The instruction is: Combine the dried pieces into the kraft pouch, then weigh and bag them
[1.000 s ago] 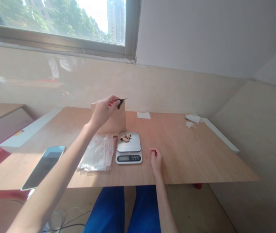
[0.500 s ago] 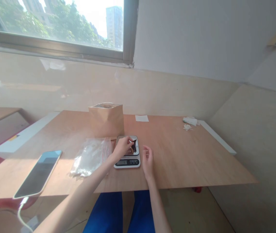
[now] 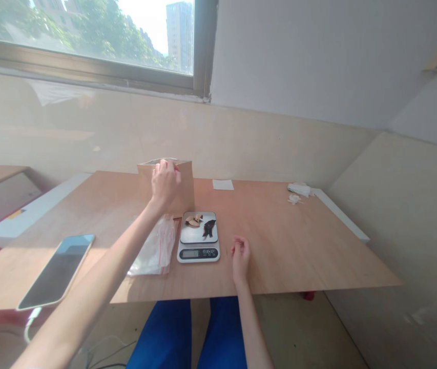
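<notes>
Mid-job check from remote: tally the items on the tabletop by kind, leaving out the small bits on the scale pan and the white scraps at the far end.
Digital scale: 1
Kraft paper bag: 1
Clear zip bag: 1
Smartphone: 1
White paper slip: 1
Total: 5

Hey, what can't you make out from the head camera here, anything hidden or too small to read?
From the head view:
- Inside the kraft paper bag: hidden by its front wall and the left hand.
- Digital scale readout: too small to read.
- Dark piece and tan pieces on the scale: too small to identify.
</notes>
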`<state>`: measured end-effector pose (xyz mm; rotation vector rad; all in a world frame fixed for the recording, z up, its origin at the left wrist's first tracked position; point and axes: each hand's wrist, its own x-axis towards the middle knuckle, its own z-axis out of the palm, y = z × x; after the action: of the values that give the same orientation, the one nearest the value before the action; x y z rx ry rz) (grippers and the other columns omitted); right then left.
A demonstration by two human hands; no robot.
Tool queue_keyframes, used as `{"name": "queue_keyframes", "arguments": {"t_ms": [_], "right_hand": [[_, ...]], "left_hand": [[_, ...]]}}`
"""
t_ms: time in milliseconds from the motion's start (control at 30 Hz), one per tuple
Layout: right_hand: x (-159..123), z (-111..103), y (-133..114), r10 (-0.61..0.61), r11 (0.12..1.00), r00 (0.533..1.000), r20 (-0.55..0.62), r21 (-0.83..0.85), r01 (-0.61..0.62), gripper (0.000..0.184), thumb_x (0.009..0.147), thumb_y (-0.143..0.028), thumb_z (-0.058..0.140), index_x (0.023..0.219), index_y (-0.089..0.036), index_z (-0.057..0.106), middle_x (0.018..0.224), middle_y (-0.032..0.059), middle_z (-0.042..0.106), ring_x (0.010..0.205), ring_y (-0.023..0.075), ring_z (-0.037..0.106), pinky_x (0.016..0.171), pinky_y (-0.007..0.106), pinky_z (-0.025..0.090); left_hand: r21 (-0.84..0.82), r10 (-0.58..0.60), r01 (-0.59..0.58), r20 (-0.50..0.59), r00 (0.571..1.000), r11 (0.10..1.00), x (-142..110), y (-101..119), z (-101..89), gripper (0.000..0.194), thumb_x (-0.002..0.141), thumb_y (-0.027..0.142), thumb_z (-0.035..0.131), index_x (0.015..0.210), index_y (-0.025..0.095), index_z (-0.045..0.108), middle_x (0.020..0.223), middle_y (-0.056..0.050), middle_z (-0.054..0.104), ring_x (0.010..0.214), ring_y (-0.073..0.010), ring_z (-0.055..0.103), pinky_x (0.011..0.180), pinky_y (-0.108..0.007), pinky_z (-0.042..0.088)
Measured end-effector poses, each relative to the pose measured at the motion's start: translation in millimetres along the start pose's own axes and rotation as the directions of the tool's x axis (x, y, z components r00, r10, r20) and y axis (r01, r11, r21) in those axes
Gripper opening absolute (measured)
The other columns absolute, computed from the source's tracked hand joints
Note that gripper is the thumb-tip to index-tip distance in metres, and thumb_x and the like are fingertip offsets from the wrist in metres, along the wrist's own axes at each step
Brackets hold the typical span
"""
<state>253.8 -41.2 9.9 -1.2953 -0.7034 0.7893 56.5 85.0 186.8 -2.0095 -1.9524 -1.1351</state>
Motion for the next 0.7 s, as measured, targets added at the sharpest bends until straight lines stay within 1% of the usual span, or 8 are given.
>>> {"name": "queue_keyframes", "arguments": {"t_ms": [67, 167, 267, 333, 433, 500, 600, 700], "right_hand": [[1, 0, 0, 0.003, 1.000, 1.000, -0.007, 0.000, -0.003, 0.022, 0.077, -0.038, 0.051, 0.086, -0.018, 0.055, 0.058, -0.0057, 0.047, 0.047, 0.0096, 0.042, 0.046, 0.021, 0.033], [2, 0, 1, 0.010, 1.000, 1.000, -0.019, 0.000, -0.010, 0.021, 0.077, -0.036, 0.051, 0.085, -0.018, 0.055, 0.058, -0.0054, 0.048, 0.047, 0.0098, 0.042, 0.045, 0.021, 0.033], [1, 0, 1, 0.008, 1.000, 1.000, -0.022, -0.002, -0.008, 0.019, 0.077, -0.036, 0.050, 0.084, -0.018, 0.055, 0.057, -0.0055, 0.048, 0.047, 0.0100, 0.042, 0.045, 0.021, 0.032], [0, 1, -1, 0.006, 1.000, 1.000, -0.017, -0.003, -0.006, 0.019, 0.078, -0.036, 0.049, 0.084, -0.019, 0.054, 0.056, -0.0058, 0.047, 0.046, 0.0099, 0.040, 0.045, 0.022, 0.031], [-1, 1, -3, 0.011, 1.000, 1.000, -0.004, -0.008, -0.011, 0.020, 0.078, -0.037, 0.049, 0.085, -0.019, 0.053, 0.056, -0.0058, 0.047, 0.045, 0.0098, 0.039, 0.044, 0.022, 0.030], [-1, 0, -3, 0.011, 1.000, 1.000, 0.003, -0.020, -0.011, 0.020, 0.079, -0.038, 0.049, 0.085, -0.019, 0.053, 0.056, -0.0060, 0.046, 0.045, 0.0098, 0.039, 0.045, 0.022, 0.030], [-1, -1, -2, 0.015, 1.000, 1.000, 0.010, -0.024, -0.015, 0.020, 0.079, -0.038, 0.049, 0.086, -0.019, 0.053, 0.055, -0.0066, 0.045, 0.045, 0.0100, 0.039, 0.045, 0.022, 0.030], [0, -1, -3, 0.018, 1.000, 1.000, 0.007, -0.016, -0.018, 0.020, 0.078, -0.037, 0.049, 0.085, -0.019, 0.054, 0.058, -0.0055, 0.047, 0.046, 0.0097, 0.041, 0.045, 0.022, 0.031]], "left_hand": [[0.004, -0.007, 0.007, 0.047, 0.999, 1.000, 10, -8, -5.9, 0.021, 0.082, 0.014, 0.036, 0.083, 0.017, 0.057, 0.091, -0.012, 0.058, 0.092, -0.0264, 0.055, 0.077, -0.039, 0.045], [0.005, 0.041, -0.041, -0.061, 0.997, 0.999, 17, -17, -11.5, 0.024, 0.081, 0.013, 0.034, 0.087, 0.017, 0.057, 0.090, -0.011, 0.057, 0.095, -0.0263, 0.054, 0.079, -0.040, 0.045], [0.067, 0.076, -0.069, -0.113, 0.991, 0.995, 24, -21, -14.7, 0.025, 0.081, 0.015, 0.037, 0.097, 0.013, 0.056, 0.105, -0.016, 0.055, 0.106, -0.0290, 0.050, 0.090, -0.043, 0.040], [0.104, 0.073, -0.071, -0.015, 0.997, 0.992, 30, -24, -15.7, 0.026, 0.084, 0.019, 0.036, 0.101, 0.010, 0.055, 0.108, -0.018, 0.055, 0.108, -0.0310, 0.050, 0.092, -0.044, 0.039], [0.125, 0.049, -0.070, 0.159, 0.986, 0.990, 37, -27, -16.1, 0.028, 0.086, 0.021, 0.033, 0.099, 0.011, 0.056, 0.096, -0.017, 0.060, 0.100, -0.0298, 0.056, 0.087, -0.042, 0.042], [0.122, 0.059, -0.077, 0.143, 0.988, 0.990, 39, -30, -16.7, 0.026, 0.083, 0.019, 0.037, 0.099, 0.011, 0.056, 0.097, -0.016, 0.060, 0.100, -0.0288, 0.056, 0.086, -0.040, 0.044], [0.097, 0.150, -0.158, 0.084, 0.985, 0.983, 40, -32, -20.3, 0.024, 0.079, 0.017, 0.044, 0.098, 0.011, 0.057, 0.104, -0.016, 0.057, 0.103, -0.0283, 0.054, 0.086, -0.039, 0.044], [0.029, 0.222, -0.231, 0.196, 0.955, 0.972, 39, -29, -28.6, 0.019, 0.078, 0.019, 0.045, 0.088, 0.015, 0.062, 0.098, -0.012, 0.058, 0.085, -0.0215, 0.059, 0.077, -0.034, 0.048]]}}
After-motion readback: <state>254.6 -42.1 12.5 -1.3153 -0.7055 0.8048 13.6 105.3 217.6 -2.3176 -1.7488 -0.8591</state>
